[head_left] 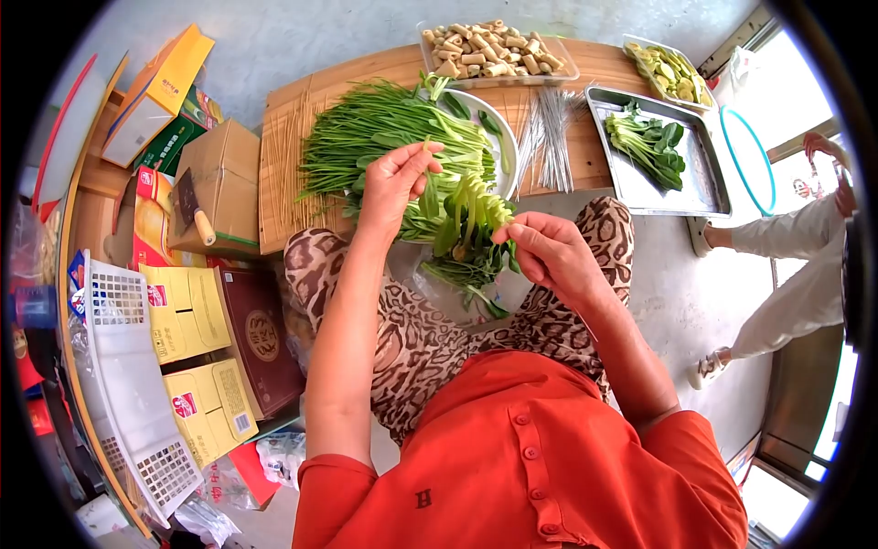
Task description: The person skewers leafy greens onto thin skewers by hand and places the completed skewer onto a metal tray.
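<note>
Left hand: my left hand (395,183) has thumb and forefinger pinched together; I can't tell what is between them.
Right hand: my right hand (553,252) pinches the edge of the bunch of leafy greens (477,206).
Greens: the bunch sits between my hands, above my lap, beside the near edge of the worktop (593,165).
Handling: I'd say a light fingertip pinch suits these stems, since squeezing could bruise them; gathering them evenly should stop leaves slipping.
Plate: the white plate (510,142) carries long thin green stalks (393,128).
Far tub: the clear tub (572,69) is heaped with short tan pieces (498,50).
Tray: the metal tray (706,188) holds more leafy stems (645,146).
Corner tub: the smaller tub (631,42) holds yellow-green slices (677,75).
</note>
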Motion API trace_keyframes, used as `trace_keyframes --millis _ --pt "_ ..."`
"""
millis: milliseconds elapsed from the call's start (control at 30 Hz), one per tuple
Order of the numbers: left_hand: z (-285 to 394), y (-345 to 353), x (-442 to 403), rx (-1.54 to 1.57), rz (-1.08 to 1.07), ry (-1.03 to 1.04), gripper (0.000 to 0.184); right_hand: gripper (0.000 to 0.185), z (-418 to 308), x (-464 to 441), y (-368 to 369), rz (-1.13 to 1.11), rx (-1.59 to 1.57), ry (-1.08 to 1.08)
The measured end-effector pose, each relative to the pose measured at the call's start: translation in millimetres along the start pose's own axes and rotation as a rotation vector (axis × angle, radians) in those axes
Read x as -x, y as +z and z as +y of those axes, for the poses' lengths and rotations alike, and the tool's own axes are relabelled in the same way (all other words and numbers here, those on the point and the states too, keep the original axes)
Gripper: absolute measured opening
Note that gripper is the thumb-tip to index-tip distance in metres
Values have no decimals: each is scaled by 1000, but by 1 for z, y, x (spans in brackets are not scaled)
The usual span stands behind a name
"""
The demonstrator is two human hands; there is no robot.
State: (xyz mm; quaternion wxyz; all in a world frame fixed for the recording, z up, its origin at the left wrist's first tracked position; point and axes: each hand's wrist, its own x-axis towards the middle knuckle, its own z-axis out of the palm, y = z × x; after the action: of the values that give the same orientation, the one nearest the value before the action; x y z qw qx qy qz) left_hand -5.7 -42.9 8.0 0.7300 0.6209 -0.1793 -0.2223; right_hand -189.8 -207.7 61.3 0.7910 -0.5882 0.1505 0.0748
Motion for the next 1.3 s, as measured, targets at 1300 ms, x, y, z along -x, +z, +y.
trace_keyframes --millis 1300 --pt "-1 4 6 -133 -105 72 25 24 3 -8 4 -10 58 3"
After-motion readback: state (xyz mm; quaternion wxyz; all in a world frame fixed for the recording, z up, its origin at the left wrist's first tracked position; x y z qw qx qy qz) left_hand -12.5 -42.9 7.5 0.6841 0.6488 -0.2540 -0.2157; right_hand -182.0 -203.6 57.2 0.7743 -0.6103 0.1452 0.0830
